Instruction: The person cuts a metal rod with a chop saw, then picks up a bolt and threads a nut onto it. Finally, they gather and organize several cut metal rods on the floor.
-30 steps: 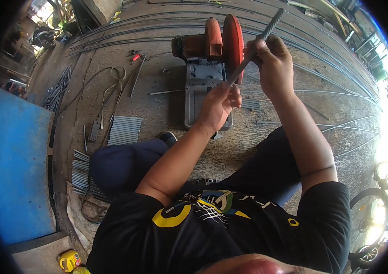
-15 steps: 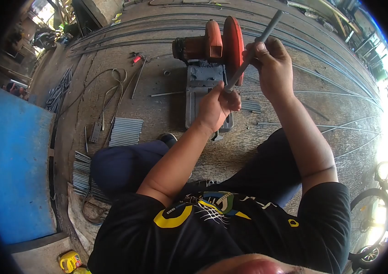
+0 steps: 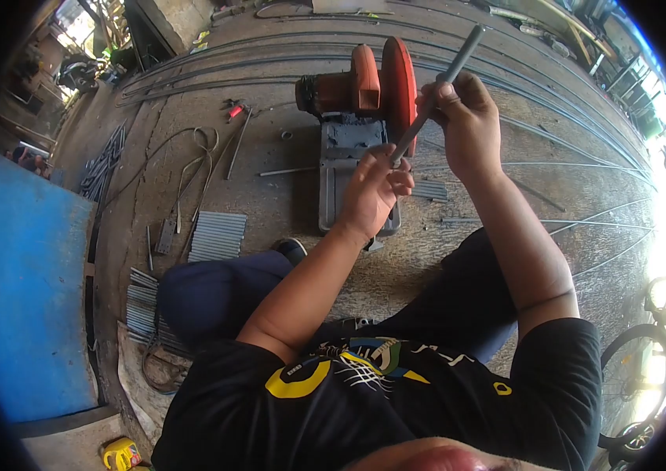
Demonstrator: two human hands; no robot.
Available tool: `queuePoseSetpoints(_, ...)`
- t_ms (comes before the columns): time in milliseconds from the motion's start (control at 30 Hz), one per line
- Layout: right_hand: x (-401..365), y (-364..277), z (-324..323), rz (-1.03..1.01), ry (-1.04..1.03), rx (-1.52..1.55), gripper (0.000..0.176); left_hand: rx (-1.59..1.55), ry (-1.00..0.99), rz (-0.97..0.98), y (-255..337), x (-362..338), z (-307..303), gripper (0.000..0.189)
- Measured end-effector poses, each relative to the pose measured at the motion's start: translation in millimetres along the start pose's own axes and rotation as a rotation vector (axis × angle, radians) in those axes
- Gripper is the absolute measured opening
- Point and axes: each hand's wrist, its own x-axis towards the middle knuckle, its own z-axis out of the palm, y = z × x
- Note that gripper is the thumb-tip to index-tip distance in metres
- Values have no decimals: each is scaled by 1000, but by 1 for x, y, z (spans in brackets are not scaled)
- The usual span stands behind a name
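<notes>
In the upper centre of the frame, a rod is slanting from lower left to upper right before a red saw; the right hand is gripping it midway, the left hand clasping its lower end.

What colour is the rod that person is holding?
The rod is grey, showing best in the head view, where it sticks out past the right hand.
</notes>
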Motion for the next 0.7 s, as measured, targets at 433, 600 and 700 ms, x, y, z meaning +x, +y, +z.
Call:
queuePoseSetpoints(433, 0, -2, 5, 79, -29, 34, 14, 167, 110, -41, 3, 2, 4, 37)
queuePoseSetpoints(600, -1, -2, 3, 103, -35, 36, 15, 431, 45, 109, -1, 9, -20, 36)
queuePoseSetpoints(700, -1, 0, 4, 117, -26, 59, 15, 110, -51, -88, 2, 10, -30, 38)
